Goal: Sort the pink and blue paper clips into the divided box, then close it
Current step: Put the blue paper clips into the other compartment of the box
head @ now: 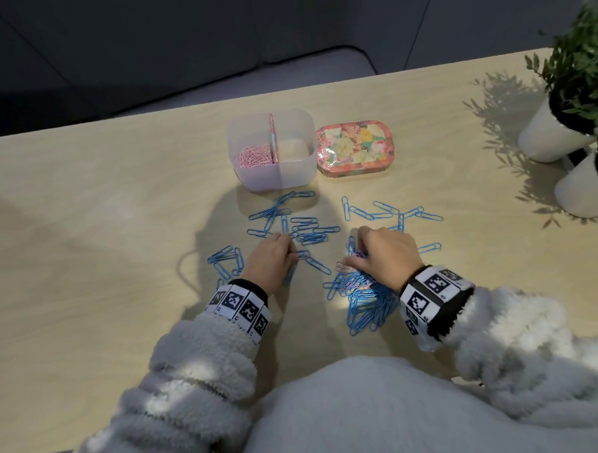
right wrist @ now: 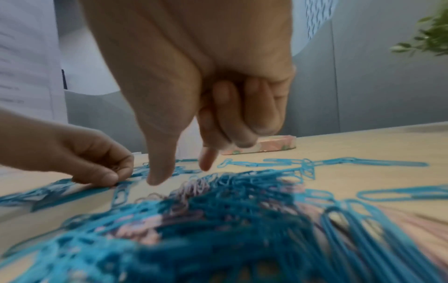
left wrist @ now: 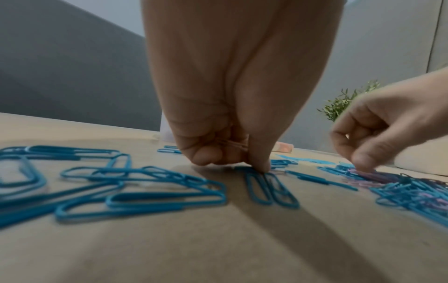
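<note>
The clear divided box (head: 290,177) stands at the back, with pink clips (head: 255,156) in its left half and nothing in its right half. Its floral lid (head: 354,144) lies beside it on the right. Loose blue clips (head: 304,229) are scattered in front. My left hand (head: 290,250) holds a few pink clips (left wrist: 232,144) in its curled fingers, one fingertip (left wrist: 264,168) pressing the table by two blue clips (left wrist: 270,189). My right hand (right wrist: 180,175) hovers over a blue-and-pink pile (right wrist: 230,210), thumb and forefinger apart, nothing between them.
Two white pots (head: 557,136) with green plants stand at the table's right end. More blue clips (head: 389,210) lie right of centre. The table's far edge (head: 183,109) runs just behind the box. My fleece sleeves (head: 201,367) cover the near edge.
</note>
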The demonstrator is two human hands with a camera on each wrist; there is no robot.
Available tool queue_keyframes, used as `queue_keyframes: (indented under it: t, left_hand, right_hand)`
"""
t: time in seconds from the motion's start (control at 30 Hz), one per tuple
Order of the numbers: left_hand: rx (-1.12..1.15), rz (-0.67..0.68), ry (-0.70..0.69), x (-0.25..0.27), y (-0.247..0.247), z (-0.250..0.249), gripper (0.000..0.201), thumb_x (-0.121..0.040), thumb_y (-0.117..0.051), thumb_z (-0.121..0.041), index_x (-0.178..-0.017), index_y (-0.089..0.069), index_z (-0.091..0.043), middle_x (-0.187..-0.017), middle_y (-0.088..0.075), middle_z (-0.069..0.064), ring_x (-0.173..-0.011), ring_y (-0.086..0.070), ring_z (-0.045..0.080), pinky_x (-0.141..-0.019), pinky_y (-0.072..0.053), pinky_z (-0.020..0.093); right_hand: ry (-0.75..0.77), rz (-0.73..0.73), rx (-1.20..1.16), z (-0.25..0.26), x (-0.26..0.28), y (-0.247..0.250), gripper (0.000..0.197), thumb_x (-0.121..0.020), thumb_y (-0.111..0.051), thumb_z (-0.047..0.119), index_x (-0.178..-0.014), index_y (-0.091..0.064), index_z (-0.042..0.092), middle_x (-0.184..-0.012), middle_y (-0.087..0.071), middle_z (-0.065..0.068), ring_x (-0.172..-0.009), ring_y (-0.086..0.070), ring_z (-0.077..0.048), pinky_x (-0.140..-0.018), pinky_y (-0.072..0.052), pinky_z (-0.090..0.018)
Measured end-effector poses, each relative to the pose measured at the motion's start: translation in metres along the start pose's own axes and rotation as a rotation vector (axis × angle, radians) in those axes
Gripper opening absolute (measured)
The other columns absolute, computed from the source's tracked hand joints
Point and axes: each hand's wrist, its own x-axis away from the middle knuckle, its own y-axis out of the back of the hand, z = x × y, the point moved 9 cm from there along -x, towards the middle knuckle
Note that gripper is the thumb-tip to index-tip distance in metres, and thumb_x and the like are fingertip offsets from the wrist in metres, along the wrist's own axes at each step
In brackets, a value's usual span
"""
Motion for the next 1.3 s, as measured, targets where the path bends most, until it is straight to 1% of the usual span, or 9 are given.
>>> queue_keyframes:
  t: [0.1, 0.2, 0.37, 0.57, 0.73, 0.83, 0.9, 1.1, 1.3]
  left_hand:
    - [0.077, -0.037, 0.000, 0.003, 0.006, 0.002, 0.010, -0.091, -0.047, -0.010, -0.090, -0.053, -0.001, -0.096, -0.055, 0.018, -0.088, -0.050, 0.031, -0.079, -0.040, 0.037]
    - [0.199, -0.086, 0.038, 0.005, 0.020, 0.003, 0.011, -0.094, -0.045, -0.013, -0.090, -0.052, -0.006, -0.087, -0.054, 0.007, -0.080, -0.047, 0.019, -0.068, -0.032, 0.025]
    - [0.448, -0.030, 0.065, -0.004, 0.022, -0.002, 0.010, -0.093, -0.048, -0.019, -0.087, -0.052, -0.013, -0.082, -0.054, 0.001, -0.073, -0.049, 0.014, -0.064, -0.038, 0.021]
    - [0.862, 0.068, 0.188, -0.008, 0.005, -0.010, 0.011, -0.090, -0.054, -0.006, -0.082, -0.054, -0.013, -0.073, -0.063, 0.001, -0.052, -0.058, -0.008, -0.052, -0.045, 0.006]
    - [0.713, -0.010, 0.226, -0.008, 0.009, 0.008, 0.006, -0.086, -0.059, -0.006, -0.091, -0.064, -0.007, -0.077, -0.068, 0.005, -0.054, -0.062, -0.005, -0.054, -0.047, 0.008]
    - [0.562, -0.076, 0.196, -0.008, 0.019, 0.017, 0.015, -0.090, -0.051, -0.006, -0.096, -0.065, -0.004, -0.085, -0.071, 0.011, -0.069, -0.068, 0.016, -0.066, -0.052, 0.024]
    - [0.394, -0.153, 0.149, -0.006, 0.031, 0.018, 0.021, -0.091, -0.044, -0.005, -0.097, -0.064, -0.007, -0.087, -0.071, 0.011, -0.078, -0.066, 0.025, -0.075, -0.052, 0.032]
    - [0.242, -0.023, 0.091, 0.003, 0.018, 0.007, 0.018, -0.092, -0.043, -0.014, -0.095, -0.061, -0.013, -0.081, -0.057, 0.001, -0.073, -0.050, 0.018, -0.067, -0.035, 0.029]
    - [0.027, 0.016, -0.018, 0.001, 0.005, -0.005, 0.009, -0.086, -0.059, -0.017, -0.091, -0.059, -0.009, -0.095, -0.055, 0.008, -0.087, -0.055, 0.024, -0.078, -0.045, 0.036]
  right_hand:
    - [-0.011, 0.063, -0.028, -0.005, 0.004, -0.013, 0.033, -0.085, -0.057, 0.045, -0.090, -0.051, 0.013, -0.091, -0.067, -0.012, -0.091, -0.062, -0.033, -0.064, -0.033, -0.031]
    - [-0.056, 0.037, -0.150, -0.019, 0.002, -0.012, 0.017, -0.087, -0.056, 0.033, -0.084, -0.054, 0.017, -0.086, -0.067, -0.009, -0.088, -0.062, -0.033, -0.065, -0.036, -0.031]
    - [-0.196, -0.075, -0.776, -0.054, -0.004, 0.007, 0.030, -0.078, -0.071, 0.018, -0.055, -0.052, 0.024, -0.059, -0.055, 0.001, -0.052, -0.051, -0.008, -0.057, -0.043, -0.024]
    - [-0.396, 0.172, -1.427, -0.056, 0.001, -0.008, 0.013, -0.089, -0.053, 0.001, -0.077, -0.058, 0.003, -0.066, -0.065, -0.002, -0.035, -0.049, -0.001, -0.032, -0.030, -0.012]
    - [-0.443, 0.109, -1.248, -0.070, -0.001, -0.017, 0.013, -0.091, -0.051, 0.005, -0.085, -0.062, 0.003, -0.065, -0.057, -0.008, -0.033, -0.044, 0.001, -0.031, -0.027, -0.009]
    - [-0.475, 0.150, -1.344, -0.070, -0.002, -0.025, 0.017, -0.093, -0.046, 0.002, -0.101, -0.060, -0.002, -0.065, -0.054, -0.008, -0.032, -0.042, 0.000, -0.029, -0.025, -0.010]
    - [-0.525, 0.235, -1.423, -0.068, 0.002, -0.031, 0.020, -0.093, -0.043, -0.001, -0.097, -0.062, -0.001, -0.064, -0.054, -0.007, -0.034, -0.043, -0.003, -0.031, -0.028, -0.011]
    - [-0.494, 0.198, -1.363, -0.072, -0.001, -0.025, 0.019, -0.094, -0.045, 0.006, -0.088, -0.061, 0.001, -0.060, -0.046, -0.007, -0.029, -0.038, -0.002, -0.029, -0.022, -0.008]
    - [-0.590, 0.245, -1.533, -0.068, -0.011, -0.028, 0.046, -0.100, -0.028, 0.033, -0.079, -0.057, 0.004, -0.050, -0.065, -0.004, -0.042, -0.063, -0.013, -0.038, -0.049, -0.018]
